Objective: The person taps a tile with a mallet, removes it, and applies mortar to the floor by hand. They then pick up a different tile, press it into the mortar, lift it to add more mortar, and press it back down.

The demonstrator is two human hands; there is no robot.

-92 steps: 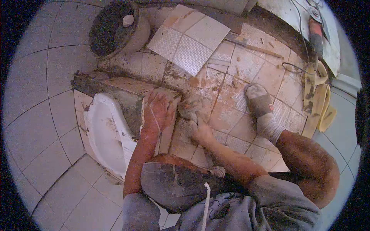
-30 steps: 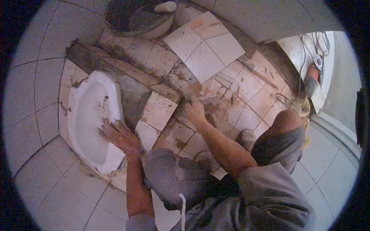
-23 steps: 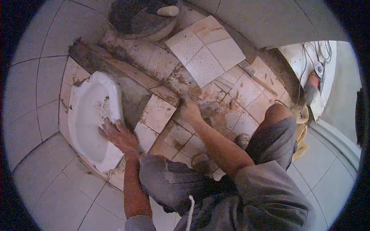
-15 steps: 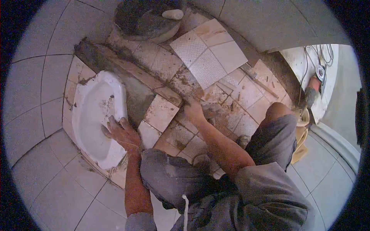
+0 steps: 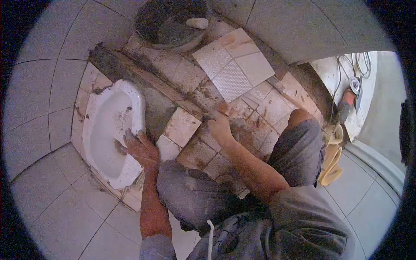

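A white squat toilet pan [image 5: 102,130], speckled with dirt, is set in the raised step at left. My left hand [image 5: 141,149] rests on its near rim, fingers spread over the bowl. Toward the middle, my right hand [image 5: 220,129] is closed at the step's edge, beside the end of a long dirty wood-like strip [image 5: 151,80]. Whatever its curled fingers hold, if anything, is hidden. Between my hands lies a dirt-marked tile [image 5: 182,125] on the step, with wet-looking grey mortar [image 5: 156,108] behind it.
A dark tub [image 5: 173,32] with grey contents and a pale rounded object stands at the back. Loose patterned tiles [image 5: 234,65] lie on the debris-strewn floor. An angle grinder [image 5: 349,97] with a cord lies at right, near a yellowish bag-like item [image 5: 331,164].
The view has shifted slightly. My right hand has moved a little at the step's edge, staying closed. My left hand stays on the toilet pan's rim.
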